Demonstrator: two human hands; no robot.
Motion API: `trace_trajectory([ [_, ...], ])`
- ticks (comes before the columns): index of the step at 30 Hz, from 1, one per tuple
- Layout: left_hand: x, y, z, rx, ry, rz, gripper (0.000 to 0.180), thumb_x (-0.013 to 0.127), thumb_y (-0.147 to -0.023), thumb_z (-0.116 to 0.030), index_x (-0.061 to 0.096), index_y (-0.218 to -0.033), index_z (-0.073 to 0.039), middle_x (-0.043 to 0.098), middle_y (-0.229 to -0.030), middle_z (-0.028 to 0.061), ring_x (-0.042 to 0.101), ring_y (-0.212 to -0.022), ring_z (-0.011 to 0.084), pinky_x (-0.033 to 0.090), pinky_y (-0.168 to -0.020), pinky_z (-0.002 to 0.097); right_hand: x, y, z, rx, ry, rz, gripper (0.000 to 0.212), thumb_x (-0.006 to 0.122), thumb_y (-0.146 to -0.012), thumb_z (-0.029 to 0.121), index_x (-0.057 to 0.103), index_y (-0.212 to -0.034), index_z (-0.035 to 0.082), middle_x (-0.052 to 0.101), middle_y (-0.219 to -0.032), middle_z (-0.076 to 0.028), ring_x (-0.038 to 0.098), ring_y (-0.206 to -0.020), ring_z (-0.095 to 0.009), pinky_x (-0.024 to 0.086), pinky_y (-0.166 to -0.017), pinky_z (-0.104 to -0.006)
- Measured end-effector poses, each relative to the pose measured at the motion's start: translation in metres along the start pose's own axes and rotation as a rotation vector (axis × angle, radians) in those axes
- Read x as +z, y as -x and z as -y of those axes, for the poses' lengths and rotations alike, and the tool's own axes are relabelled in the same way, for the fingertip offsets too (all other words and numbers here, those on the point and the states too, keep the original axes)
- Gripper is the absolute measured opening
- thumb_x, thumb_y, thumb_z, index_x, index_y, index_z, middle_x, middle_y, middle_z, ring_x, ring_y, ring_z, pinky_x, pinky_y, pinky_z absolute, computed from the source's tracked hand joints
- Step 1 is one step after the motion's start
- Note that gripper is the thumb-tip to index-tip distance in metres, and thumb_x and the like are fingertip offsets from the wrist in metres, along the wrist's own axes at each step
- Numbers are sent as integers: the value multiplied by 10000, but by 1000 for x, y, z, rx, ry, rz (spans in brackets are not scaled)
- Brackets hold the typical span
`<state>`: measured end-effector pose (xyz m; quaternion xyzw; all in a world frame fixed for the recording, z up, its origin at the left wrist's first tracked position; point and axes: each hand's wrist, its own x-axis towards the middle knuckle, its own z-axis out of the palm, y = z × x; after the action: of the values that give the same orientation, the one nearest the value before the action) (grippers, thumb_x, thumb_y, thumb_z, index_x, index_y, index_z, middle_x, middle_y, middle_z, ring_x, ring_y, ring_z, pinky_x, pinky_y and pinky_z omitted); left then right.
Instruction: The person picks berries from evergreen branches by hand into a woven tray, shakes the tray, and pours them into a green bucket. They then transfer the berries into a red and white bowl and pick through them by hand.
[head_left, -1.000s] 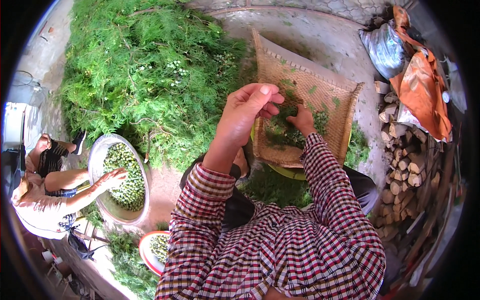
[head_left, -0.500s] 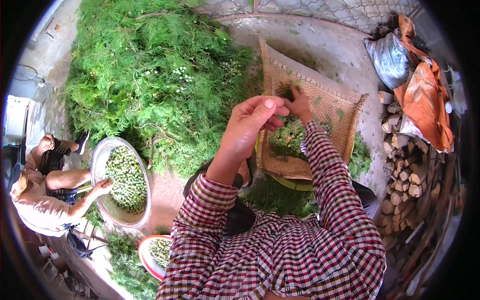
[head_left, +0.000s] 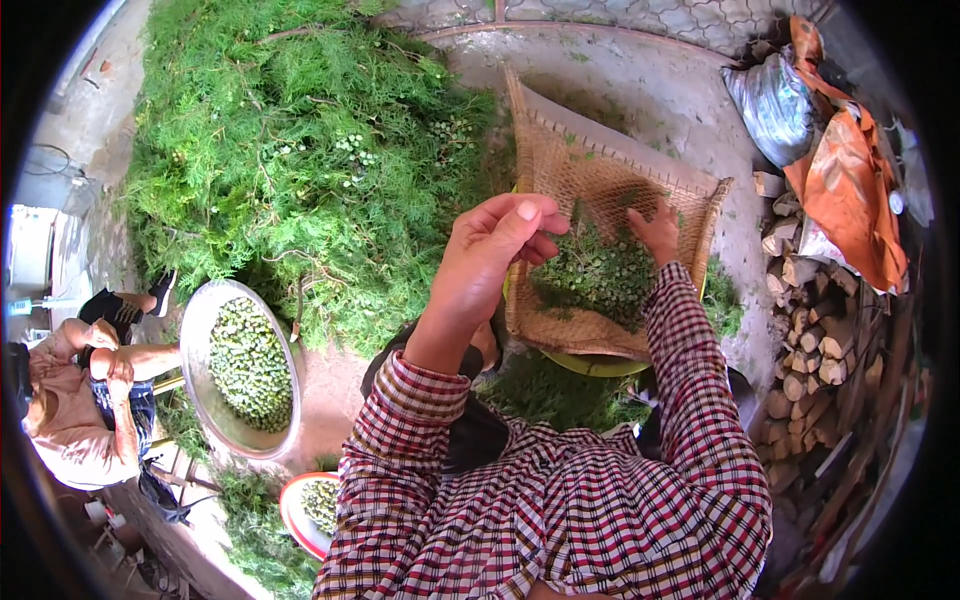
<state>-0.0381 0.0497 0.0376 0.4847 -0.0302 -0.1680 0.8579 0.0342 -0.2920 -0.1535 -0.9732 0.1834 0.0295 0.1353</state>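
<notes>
My left hand [head_left: 497, 247] is raised in front of me, left of the woven tray. Its thumb is pressed to the curled fingers, and whatever may lie between them is hidden. Over the right part of the woven tray [head_left: 540, 150] my right hand [head_left: 657, 232] reaches out with its fingers apart and nothing visible in them. In the tray lies a heap of small green cones and leafy bits [head_left: 600, 275], just left of that hand. The tray rests tilted on a yellow-green tub [head_left: 600, 368], whose rim shows beneath it.
A big pile of green conifer branches [head_left: 300, 150] lies ahead to the left. A metal basin [head_left: 196, 385] of green cones stands before a seated person [head_left: 85, 400]. Nearer is a red-rimmed bowl [head_left: 290, 510]. Stacked firewood [head_left: 810, 350] and an orange sack [head_left: 850, 190] line the right.
My right hand has swept rightward across the tray, and its fingers have spread. The left hand keeps its pinch. The seated person's hand has left the basin and is back by the knee.
</notes>
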Motion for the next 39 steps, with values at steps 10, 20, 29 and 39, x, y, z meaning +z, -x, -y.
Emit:
trace_trajectory([
  [10,0,-2,4,-2,-3,-2,301,439,-891,-238,546,-1025,10,615,-912,124,574,-730,147,469,-676,268,29,63,82,-453,4,330,893,690,-612,503,287,-1329,153,195,-1379,-190,193,-1258,-382,242,-1005,-447],
  [20,1,-2,2,-6,-14,-29,295,451,-888,-244,553,-1007,6,623,-886,111,578,-690,132,471,-640,250,86,130,96,-614,-426,68,235,551,-626,20,528,-860,36,449,-897,-169,441,-910,-336,403,-749,-414],
  [29,-2,-4,-3,15,-18,-36,292,477,-878,-265,567,-984,-9,626,-871,102,582,-693,125,465,-631,239,5,110,15,-266,64,227,323,543,-746,17,506,-1066,-7,452,-1029,-240,480,-858,-374,447,-732,-442],
  [39,-2,-5,0,26,-5,-30,299,493,-871,-280,572,-974,-11,628,-865,96,582,-684,119,464,-625,233,26,110,8,-232,89,266,468,609,-744,63,430,-1177,41,362,-1178,-228,488,-914,-353,471,-730,-421],
])
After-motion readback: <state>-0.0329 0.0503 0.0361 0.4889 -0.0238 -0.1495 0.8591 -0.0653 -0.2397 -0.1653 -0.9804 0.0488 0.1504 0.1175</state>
